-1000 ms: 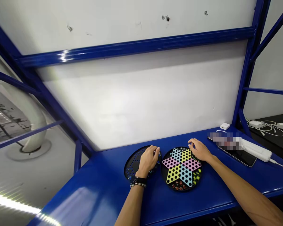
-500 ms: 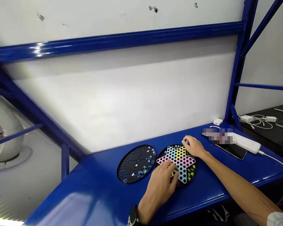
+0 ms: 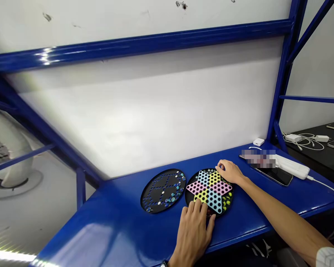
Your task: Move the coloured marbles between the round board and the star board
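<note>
A striped pale sleeve (image 3: 330, 256) covers the upper part of the right forearm, low at the right. The left hand (image 3: 194, 231) lies palm down, fingers loosely spread and mostly straight, over the near edge of the star board (image 3: 208, 187); nothing shows in its grasp. Both are at a glossy blue tabletop (image 3: 133, 237), smooth enough to carry a pale, blurred reflection. The star board is flat, six-pointed and pierced with round holes, its sections pale blue, yellow and pink; it sits in a round black tray (image 3: 188, 198), with shiny yellow-green pieces (image 3: 226, 202) in the gaps at its right. Just beside it, to the left, lies a black disc (image 3: 151, 193) marked with dark blue lines and scattered with glassy blue pieces (image 3: 169, 201). The right hand (image 3: 229, 171) is at the far right rim, fingers curled; whether they pinch anything I cannot tell. Further right lie a glossy dark phone (image 3: 278, 178) and a matte white block (image 3: 292, 167). Behind rise a smooth white wall (image 3: 156, 118), a shiny blue metal bar (image 3: 156, 46) and, at the left, a thick pale pipe (image 3: 19, 155)
</note>
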A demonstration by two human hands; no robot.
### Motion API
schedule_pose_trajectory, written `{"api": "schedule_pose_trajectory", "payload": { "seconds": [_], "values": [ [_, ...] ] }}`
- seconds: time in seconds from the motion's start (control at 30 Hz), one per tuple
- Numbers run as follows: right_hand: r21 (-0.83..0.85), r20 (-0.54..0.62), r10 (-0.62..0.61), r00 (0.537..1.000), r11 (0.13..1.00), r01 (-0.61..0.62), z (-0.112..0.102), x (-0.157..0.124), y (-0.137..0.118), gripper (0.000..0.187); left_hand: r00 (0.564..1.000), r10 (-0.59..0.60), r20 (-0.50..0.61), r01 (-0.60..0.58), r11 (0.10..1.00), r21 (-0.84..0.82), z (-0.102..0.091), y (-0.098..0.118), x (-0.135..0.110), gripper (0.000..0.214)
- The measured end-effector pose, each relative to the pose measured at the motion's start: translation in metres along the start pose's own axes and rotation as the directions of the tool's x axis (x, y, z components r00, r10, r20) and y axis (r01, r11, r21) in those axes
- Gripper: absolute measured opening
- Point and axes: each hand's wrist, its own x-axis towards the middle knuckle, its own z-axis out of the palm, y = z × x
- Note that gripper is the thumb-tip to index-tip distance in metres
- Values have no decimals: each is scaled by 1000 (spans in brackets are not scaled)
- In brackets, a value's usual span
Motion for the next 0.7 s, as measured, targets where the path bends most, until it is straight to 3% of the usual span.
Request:
{"api": "schedule_pose_trajectory", "payload": {
  "seconds": [0.27, 0.4, 0.7],
  "values": [
    [-8, 30, -8, 1000, 1000, 9, 0, -1, -1, 25, 1000, 7, 19, -8, 998, 54, 1, 5, 4, 22],
    [-9, 35, -4, 999, 1000, 4, 0, -1, -1, 25, 999, -53, 5, 52, 997, 58, 6, 13, 10, 29],
    [-24, 39, -10, 999, 1000, 11, 0, -1, -1, 26, 995, -94, -47, 97, 993, 73, 15, 21, 5, 23]
  ]
}}
